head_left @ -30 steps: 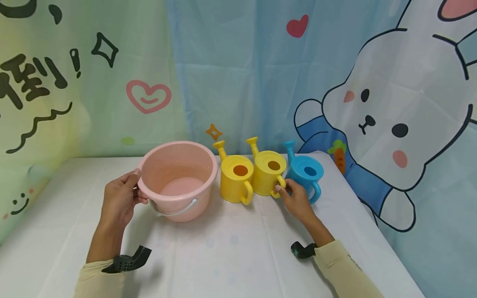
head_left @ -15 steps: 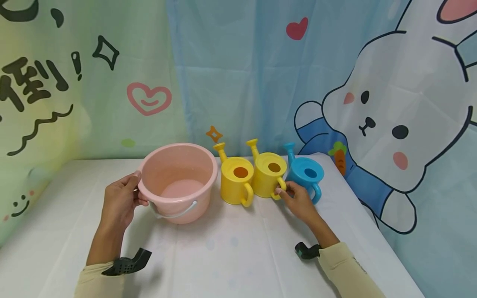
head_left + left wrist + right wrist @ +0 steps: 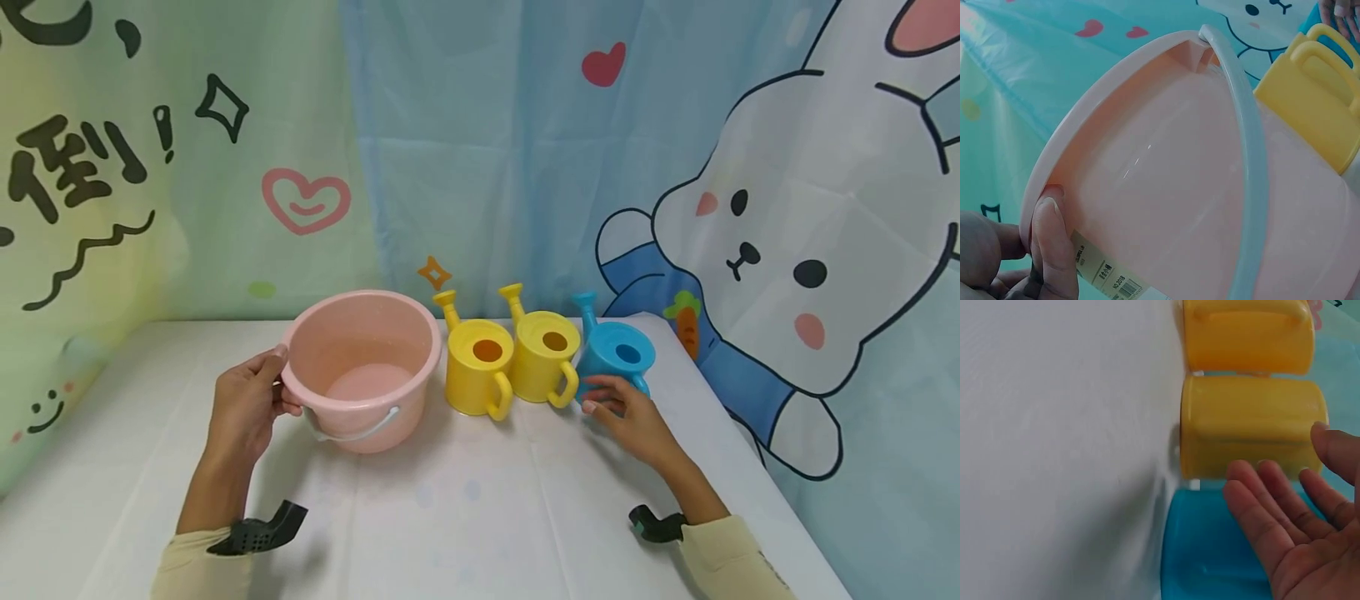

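Note:
A pink bucket (image 3: 367, 429) with a pale handle (image 3: 1249, 156) stands on the table, tipped slightly in the head view. My left hand (image 3: 243, 408) grips its rim at the left, the thumb on one side of the rim and fingers on the other. Right of the bucket stand two yellow watering cans, the nearer one (image 3: 468, 379) beside the bucket and the other (image 3: 531, 367) beside it. At the right end is a blue watering can (image 3: 618, 346). My right hand (image 3: 637, 425) is in front of the blue can, fingers extended and holding nothing; contact with it cannot be told.
The white table (image 3: 450, 517) carries everything and ends at a right edge not far from the blue can. A printed curtain (image 3: 465, 192) with a rabbit and hearts hangs behind it. A label (image 3: 1107, 269) is stuck on the bucket.
My right hand has let go of the middle yellow can's handle and moved right, in front of the blue can. The left hand keeps its grip on the bucket rim.

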Demonstrator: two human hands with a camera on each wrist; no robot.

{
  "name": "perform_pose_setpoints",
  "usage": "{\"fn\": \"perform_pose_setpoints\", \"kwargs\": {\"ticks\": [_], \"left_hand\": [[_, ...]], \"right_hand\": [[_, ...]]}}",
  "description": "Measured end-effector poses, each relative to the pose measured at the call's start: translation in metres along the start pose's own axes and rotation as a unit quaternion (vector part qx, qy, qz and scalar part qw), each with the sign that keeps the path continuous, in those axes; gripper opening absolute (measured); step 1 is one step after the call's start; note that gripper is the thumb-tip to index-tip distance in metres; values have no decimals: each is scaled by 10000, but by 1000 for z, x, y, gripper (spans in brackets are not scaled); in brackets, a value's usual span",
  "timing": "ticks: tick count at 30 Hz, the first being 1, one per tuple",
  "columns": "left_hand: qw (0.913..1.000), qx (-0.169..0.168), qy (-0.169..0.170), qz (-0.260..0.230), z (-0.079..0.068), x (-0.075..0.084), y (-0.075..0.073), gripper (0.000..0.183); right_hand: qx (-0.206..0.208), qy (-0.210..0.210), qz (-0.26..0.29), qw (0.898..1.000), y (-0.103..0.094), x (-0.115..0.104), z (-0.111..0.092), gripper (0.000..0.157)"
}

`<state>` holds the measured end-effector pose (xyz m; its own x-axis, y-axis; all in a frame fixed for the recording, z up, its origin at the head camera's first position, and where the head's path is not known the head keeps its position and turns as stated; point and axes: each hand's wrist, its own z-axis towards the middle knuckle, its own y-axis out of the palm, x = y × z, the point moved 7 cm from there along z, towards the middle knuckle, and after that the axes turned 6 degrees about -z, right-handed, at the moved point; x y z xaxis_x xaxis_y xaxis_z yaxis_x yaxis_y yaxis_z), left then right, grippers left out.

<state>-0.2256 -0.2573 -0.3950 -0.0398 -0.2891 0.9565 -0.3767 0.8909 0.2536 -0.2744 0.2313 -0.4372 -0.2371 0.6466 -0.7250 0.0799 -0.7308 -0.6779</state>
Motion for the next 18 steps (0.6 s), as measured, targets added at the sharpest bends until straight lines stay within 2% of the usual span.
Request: {"fn": "perform_pose_setpoints", "kwargs": {"ticks": [6,10,12,15,18], "left_hand": [[10000,10,-20,45,1,1,2,55],[10000,-10,-7,22,0,2,2,55],[10000,-10,-4,6,0,1,1,55],[10000,-13,-20,-19,0,1,1,55],[10000,-21,-13,-35,0,0,1,55]], "right_hand": [[506,-440,138,9977,-19,-9,-17,34],[1098,-652,128,9917,-32,-18,-28,28],[1597,-685,114,9847,-42,-21,-33,28],[2343,-518,-51,9708,-56,-16,-39,28],[2858,-321,-177,9576,-64,3,-42,30]]}}
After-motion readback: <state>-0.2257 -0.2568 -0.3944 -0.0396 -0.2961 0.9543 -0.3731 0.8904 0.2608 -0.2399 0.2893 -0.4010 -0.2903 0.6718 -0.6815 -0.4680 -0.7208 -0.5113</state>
